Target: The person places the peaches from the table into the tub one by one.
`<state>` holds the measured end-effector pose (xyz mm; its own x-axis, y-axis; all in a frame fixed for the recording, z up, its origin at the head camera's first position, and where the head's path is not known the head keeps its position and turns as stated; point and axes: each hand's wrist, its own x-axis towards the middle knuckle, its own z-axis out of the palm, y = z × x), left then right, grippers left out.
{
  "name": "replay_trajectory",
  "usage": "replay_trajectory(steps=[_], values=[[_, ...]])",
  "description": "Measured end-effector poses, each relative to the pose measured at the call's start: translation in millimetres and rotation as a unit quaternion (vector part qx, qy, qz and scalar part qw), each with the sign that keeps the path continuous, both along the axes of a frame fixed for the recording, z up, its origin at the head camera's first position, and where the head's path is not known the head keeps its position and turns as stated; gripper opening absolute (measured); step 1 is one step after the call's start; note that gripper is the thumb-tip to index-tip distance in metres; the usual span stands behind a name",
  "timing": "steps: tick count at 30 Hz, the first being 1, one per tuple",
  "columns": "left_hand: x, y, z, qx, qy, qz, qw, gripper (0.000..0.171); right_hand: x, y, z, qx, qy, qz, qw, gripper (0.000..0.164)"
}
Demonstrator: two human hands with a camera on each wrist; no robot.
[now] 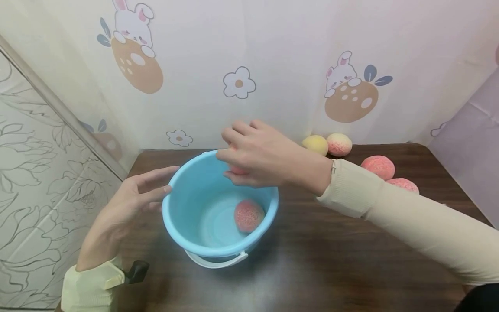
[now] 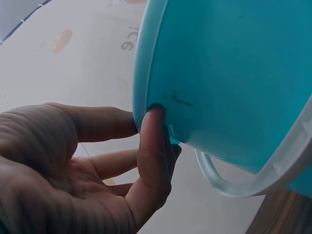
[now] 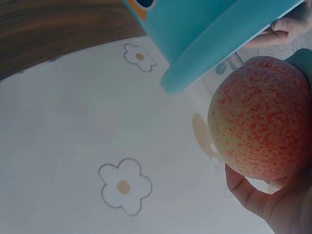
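Note:
A light blue bucket [image 1: 220,251] with a white handle [image 1: 218,263] stands on the table. My left hand [image 1: 134,201] pinches its left rim; in the left wrist view one fingertip presses on the outer wall [image 2: 219,73]. Over the bucket's far right rim, my right hand [image 1: 259,154] grips a red-speckled peach [image 3: 263,119], mostly hidden by the hand in the head view. Its cleft shows in the right wrist view. Inside the bucket, another pink peach [image 1: 248,216] lies against the right side of the bottom.
Along the table's back edge sit a yellow peach [image 1: 315,144] and a yellow-pink one [image 1: 339,144]. Two pinker peaches [image 1: 378,167] lie behind the right forearm, one partly covered by the sleeve [image 1: 413,225]. A patterned curtain [image 1: 273,52] hangs behind the dark wooden table [image 1: 331,260].

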<state>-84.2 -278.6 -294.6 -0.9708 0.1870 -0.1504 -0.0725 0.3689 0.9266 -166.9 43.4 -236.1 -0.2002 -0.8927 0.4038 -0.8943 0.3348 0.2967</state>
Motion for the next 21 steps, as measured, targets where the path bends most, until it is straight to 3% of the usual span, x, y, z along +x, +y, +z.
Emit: replay_trajectory(steps=[10, 21], values=[[-3.2, -0.7, -2.2, 0.008, 0.007, 0.003, 0.9999, 0.052, 10.6, -21.0, -5.2, 0.042, -0.02, 0.01, 0.999, 0.019], [-2.4, 0.0, -5.6, 0.022, 0.019, -0.005, 0.9996, 0.051, 23.4, -45.0, -16.4, 0.18, -0.07, 0.01, 0.981, 0.03]])
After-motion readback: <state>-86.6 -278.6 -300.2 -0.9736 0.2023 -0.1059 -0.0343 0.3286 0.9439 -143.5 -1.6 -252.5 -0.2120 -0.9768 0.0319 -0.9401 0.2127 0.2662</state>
